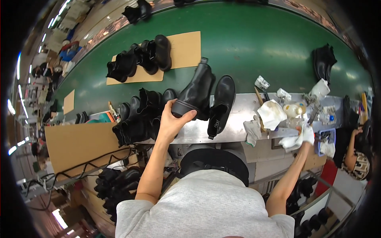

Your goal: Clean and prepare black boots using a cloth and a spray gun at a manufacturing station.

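Observation:
A black ankle boot (195, 89) is tilted above the metal bench edge, its sole end gripped between the thumb and fingers of my left hand (174, 121). Beside it on the metal strip lies a second black boot (223, 103), its opening toward me. My right hand (308, 133) is stretched out to the right, covered in white, with a white cloth (291, 142) bunched at its fingers. Just beyond that hand are a clear bottle (293, 110) and small metal-looking tools. The exact pose of the right fingers is hidden by the white fabric.
Several black boots stand on cardboard (185, 49) on the green belt (246, 43), more at the left of the metal strip (242, 133). White cloths (272, 115) and a blue basket (327, 142) lie at right. Another person's arm (351, 152) shows at far right.

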